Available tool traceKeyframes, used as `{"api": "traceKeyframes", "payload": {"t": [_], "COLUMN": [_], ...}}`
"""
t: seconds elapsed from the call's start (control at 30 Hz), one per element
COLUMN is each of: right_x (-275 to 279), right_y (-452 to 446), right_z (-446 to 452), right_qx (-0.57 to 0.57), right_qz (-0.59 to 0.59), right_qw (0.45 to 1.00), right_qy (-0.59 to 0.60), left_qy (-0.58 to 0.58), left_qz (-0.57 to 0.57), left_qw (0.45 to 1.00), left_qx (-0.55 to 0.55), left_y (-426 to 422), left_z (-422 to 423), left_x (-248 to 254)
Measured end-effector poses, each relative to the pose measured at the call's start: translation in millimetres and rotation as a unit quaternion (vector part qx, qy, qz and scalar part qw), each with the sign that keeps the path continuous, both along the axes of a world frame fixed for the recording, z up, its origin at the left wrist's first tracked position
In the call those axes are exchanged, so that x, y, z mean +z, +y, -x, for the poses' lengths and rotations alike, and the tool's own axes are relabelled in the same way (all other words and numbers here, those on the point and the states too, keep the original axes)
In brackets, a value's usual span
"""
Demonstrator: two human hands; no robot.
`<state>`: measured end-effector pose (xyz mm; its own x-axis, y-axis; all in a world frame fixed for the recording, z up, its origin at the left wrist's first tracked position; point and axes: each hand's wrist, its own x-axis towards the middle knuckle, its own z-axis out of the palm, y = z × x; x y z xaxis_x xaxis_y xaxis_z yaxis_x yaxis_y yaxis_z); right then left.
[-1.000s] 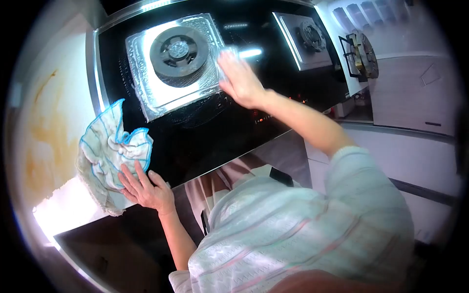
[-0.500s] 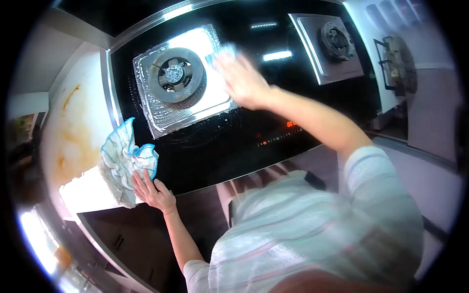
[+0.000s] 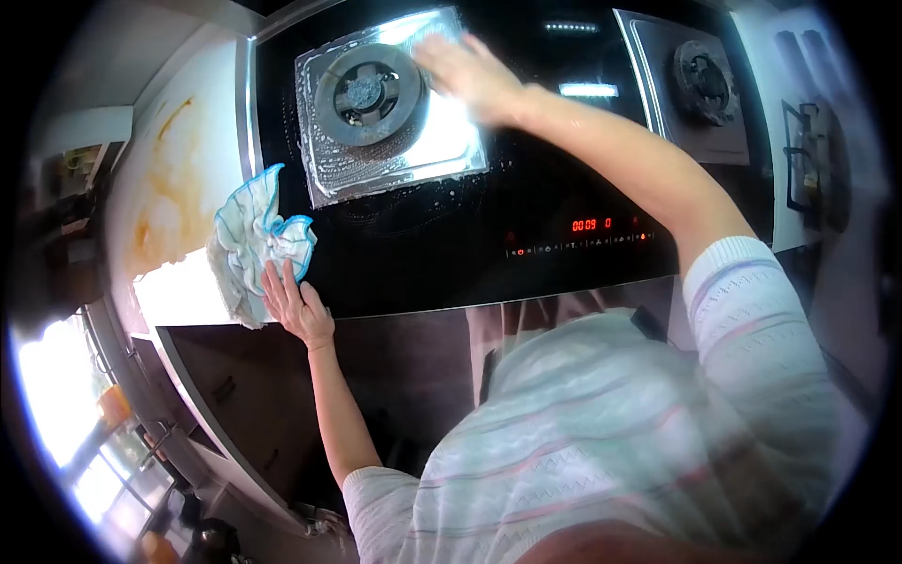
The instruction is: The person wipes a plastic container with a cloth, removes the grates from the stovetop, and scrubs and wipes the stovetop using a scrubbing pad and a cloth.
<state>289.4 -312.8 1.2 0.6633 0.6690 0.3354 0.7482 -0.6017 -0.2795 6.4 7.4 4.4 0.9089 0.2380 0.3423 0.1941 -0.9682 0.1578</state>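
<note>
My right hand (image 3: 467,77), blurred by motion, is over the right side of a shiny square metal burner plate (image 3: 395,174) with suds and water drops on it. Whether anything lies under its fingers cannot be made out. A round burner ring (image 3: 334,117) with a burner cap (image 3: 364,92) in its middle stands on the plate. At the counter's left front edge, my left hand (image 3: 303,305) rests open, fingers stretched out, against a crumpled white cloth with blue trim (image 3: 246,235).
The black glass cooktop (image 3: 404,263) has a lit red display (image 3: 592,226) near its front. A second burner (image 3: 705,85) sits on the right. Brownish stains mark the pale surface (image 3: 174,179) on the left. Below the counter is a dark drawer or cabinet front (image 3: 221,376).
The view has shifted, so the cooktop sits higher in it. My right hand has moved up along the plate's right side. The left hand stays at the cloth.
</note>
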Motion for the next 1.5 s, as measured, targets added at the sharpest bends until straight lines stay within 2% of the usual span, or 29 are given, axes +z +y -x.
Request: {"api": "traceKeyframes", "payload": {"t": [0.07, 0.1, 0.13, 0.23, 0.27, 0.37, 0.4, 0.47, 0.53, 0.6, 0.7, 0.8, 0.87, 0.9, 0.93, 1.0, 1.07, 1.13, 1.17, 1.23, 1.3, 1.37, 1.5], "right_x": [4, 8, 14, 9, 14, 10, 15, 13, 6, 3, 1, 24, 44, 49, 50, 36, 32, 25, 19, 17, 15, 14, 17], "right_y": [-19, -26, -27, -14, -9, -16, -9, 26, 61, 89, 109, 100, 64, 44, 22, -22, -51, -62, -64, -63, -60, -61, -60], "right_z": [61, 87, 94, 43, 38, 86, 96, 93, 101, 116, 118, 120, 126, 128, 127, 118, 101, 93, 91, 91, 91, 93, 89], "right_qx": [0.073, 0.118, 0.126, 0.073, 0.07, 0.128, 0.123, 0.139, 0.162, 0.148, 0.133, 0.142, 0.165, 0.14, 0.116, 0.04, -0.025, -0.077, -0.076, -0.083, -0.093, -0.1, -0.108], "right_qz": [0.106, 0.005, 0.011, 0.12, 0.035, 0.024, 0.031, 0.011, -0.013, -0.03, -0.053, -0.033, -0.032, -0.011, 0.011, 0.029, 0.038, 0.035, 0.028, 0.048, 0.055, 0.055, 0.057], "right_qw": [0.991, 0.992, 0.99, 0.988, 0.997, 0.991, 0.991, 0.985, 0.981, 0.988, 0.988, 0.984, 0.977, 0.979, 0.979, 0.993, 0.996, 0.993, 0.995, 0.994, 0.993, 0.992, 0.991], "right_qy": [-0.043, 0.05, 0.058, -0.058, -0.009, 0.038, 0.034, 0.103, 0.108, 0.037, 0.056, 0.104, 0.129, 0.15, 0.17, 0.11, 0.081, 0.081, 0.064, 0.055, 0.052, 0.052, 0.058], "left_qy": [-0.003, 0.005, 0.003, 0.001, -0.002, -0.012, -0.01, -0.003, -0.006, 0.002, 0.038, -0.076, -0.067, -0.063, -0.049, -0.015, -0.03, 0.019, -0.021, -0.013, 0.019, 0.045, 0.077], "left_qz": [0.0, -0.002, 0.002, 0.003, 0.003, 0.004, 0.003, 0.006, -0.001, -0.003, -0.015, 0.041, 0.171, 0.198, 0.178, 0.099, 0.056, 0.014, 0.027, 0.113, 0.07, 0.072, 0.067], "left_qw": [1.0, 1.0, 1.0, 1.0, 1.0, 1.0, 1.0, 0.999, 0.999, 0.999, 0.998, 0.996, 0.981, 0.975, 0.978, 0.992, 0.994, 0.989, 0.984, 0.972, 0.971, 0.968, 0.97], "left_qx": [0.007, 0.016, 0.015, 0.019, 0.02, 0.024, 0.025, 0.032, 0.035, 0.041, 0.048, -0.007, -0.068, -0.082, -0.093, -0.078, -0.088, -0.145, -0.176, -0.205, -0.226, -0.235, -0.221], "left_y": [-3, -2, -4, -4, -3, -1, -2, -2, -1, -1, -7, -44, -93, -110, -119, -132, -120, -88, -71, -41, -19, -20, -30], "left_z": [0, 1, 1, 2, 3, 1, 2, 2, 1, 1, -2, -22, -56, -72, -87, -121, -148, -178, -189, -217, -237, -235, -167], "left_x": [-1, -1, -1, -1, -1, -3, -2, -2, -4, -4, 10, 42, 61, 52, 35, 13, -3, -8, -12, -5, -11, -5, 6]}}
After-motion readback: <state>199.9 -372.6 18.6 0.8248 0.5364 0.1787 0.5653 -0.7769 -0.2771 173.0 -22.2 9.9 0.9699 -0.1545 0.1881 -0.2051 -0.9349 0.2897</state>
